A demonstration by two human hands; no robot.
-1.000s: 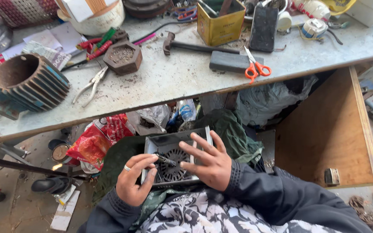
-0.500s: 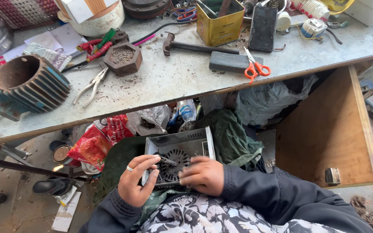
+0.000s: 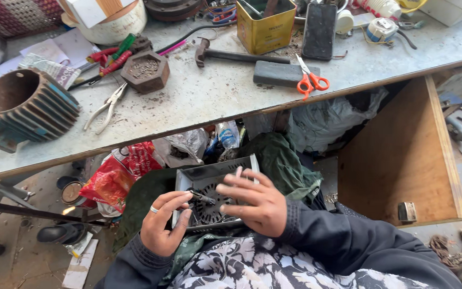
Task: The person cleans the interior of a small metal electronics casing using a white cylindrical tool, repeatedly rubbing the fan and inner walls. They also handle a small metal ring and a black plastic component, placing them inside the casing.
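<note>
Since the earlier frames the right hand point(image 3: 260, 206) has slid a little toward the person's right across the grey metal fan housing point(image 3: 215, 182), its fingers now spread flat over the near right part of the round grille point(image 3: 209, 206) rather than curled on it; the left hand point(image 3: 164, 222) has kept its place at the near left corner, pinching a small dark tool point(image 3: 201, 197) whose tip points right, into the grille

Both hands are engaged: the right lies open and pressed palm-down on the housing, steadying it, while the left is closed around the tool's handle between thumb and fingers, a ring showing on one finger. Whether the tip sits in a screw or only touches the grille I cannot tell

That housing rests in the person's lap on dark green cloth point(image 3: 282, 160), below and in front of the table point(image 3: 204, 101) edge, tilted so its far rim is raised. Its long axis runs left to right across the lap, the grille set toward the near left. So the working point lies between the two hands, just beside the left hand's fingertips and touching the right hand's fingertips; the left hand is the nearer one to it

On the table, well apart from the hands, lie pliers point(image 3: 105, 107), a hammer point(image 3: 236, 54), orange-handled scissors point(image 3: 310, 80), a yellow tin point(image 3: 266, 24) and a finned cylinder point(image 3: 25, 104). A red wrapper point(image 3: 116, 176) sits under the table, to the left of the lap
</note>
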